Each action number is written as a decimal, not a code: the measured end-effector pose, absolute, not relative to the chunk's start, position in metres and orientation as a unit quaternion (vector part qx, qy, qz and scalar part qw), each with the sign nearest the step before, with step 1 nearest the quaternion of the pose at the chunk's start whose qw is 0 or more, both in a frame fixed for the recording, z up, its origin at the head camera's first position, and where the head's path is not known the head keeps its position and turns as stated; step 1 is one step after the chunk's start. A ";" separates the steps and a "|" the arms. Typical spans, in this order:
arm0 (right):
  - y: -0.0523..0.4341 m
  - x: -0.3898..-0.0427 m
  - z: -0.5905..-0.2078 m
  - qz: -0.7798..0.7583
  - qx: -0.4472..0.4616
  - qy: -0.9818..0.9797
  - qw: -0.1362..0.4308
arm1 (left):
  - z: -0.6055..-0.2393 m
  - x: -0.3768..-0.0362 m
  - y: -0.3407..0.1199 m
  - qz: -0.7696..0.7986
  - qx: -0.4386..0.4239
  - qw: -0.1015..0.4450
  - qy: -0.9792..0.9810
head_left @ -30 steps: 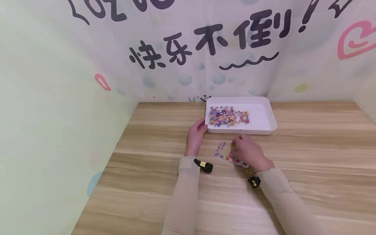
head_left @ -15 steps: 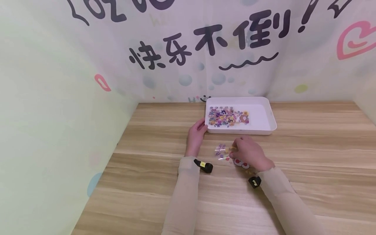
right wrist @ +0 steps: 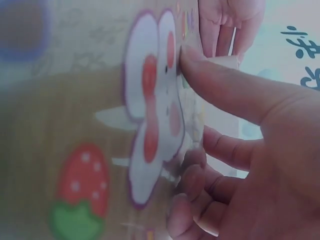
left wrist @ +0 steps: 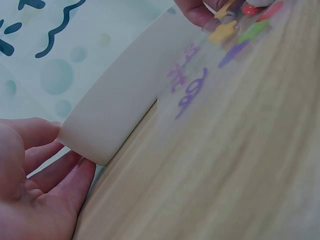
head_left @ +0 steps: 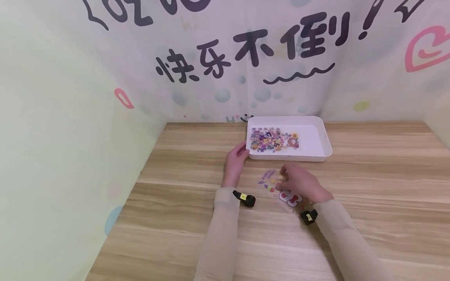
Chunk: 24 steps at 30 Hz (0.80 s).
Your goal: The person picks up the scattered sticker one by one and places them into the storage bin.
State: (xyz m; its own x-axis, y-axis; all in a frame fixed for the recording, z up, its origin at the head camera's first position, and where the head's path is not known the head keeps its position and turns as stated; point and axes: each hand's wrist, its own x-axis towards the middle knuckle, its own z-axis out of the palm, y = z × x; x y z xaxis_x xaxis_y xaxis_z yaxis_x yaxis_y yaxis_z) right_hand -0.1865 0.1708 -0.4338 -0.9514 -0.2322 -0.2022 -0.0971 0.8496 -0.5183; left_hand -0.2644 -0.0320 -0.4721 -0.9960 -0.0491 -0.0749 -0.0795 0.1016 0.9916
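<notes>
A clear sticker sheet (head_left: 275, 186) lies on the wooden table (head_left: 183, 164) in front of a white tray (head_left: 325, 142). My right hand (head_left: 286, 180) pinches the sheet, thumb (right wrist: 225, 85) on top beside a white sticker with red spots (right wrist: 150, 110) and fingers (right wrist: 197, 182) curled at its edge. A strawberry sticker (right wrist: 82, 185) sits close by. My left hand (head_left: 240, 154) rests with relaxed fingers against the tray's near left corner (left wrist: 100, 135). In the left wrist view, purple lettering on the sheet (left wrist: 187, 85) shows just past that corner.
Several colourful stickers (head_left: 272, 141) lie in the left half of the tray; its right half is bare white. A printed backdrop (head_left: 246, 50) closes the back and a pale green wall (head_left: 70, 136) the left. Table surface stretches to the right and toward me.
The sheet's left edge, raised half a second ago, now lies flatter. My right hand has slid slightly right, uncovering more of the white sticker. The left hand has stayed put.
</notes>
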 end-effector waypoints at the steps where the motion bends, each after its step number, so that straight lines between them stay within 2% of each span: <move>1: 0.172 -0.187 -0.435 -0.268 -0.084 0.950 0.134 | -0.472 -0.265 -0.032 0.669 -0.044 0.012 0.742; 24: 0.201 -0.199 -0.442 -0.383 -0.095 0.905 0.157 | -0.472 -0.264 -0.031 0.677 -0.044 0.011 0.735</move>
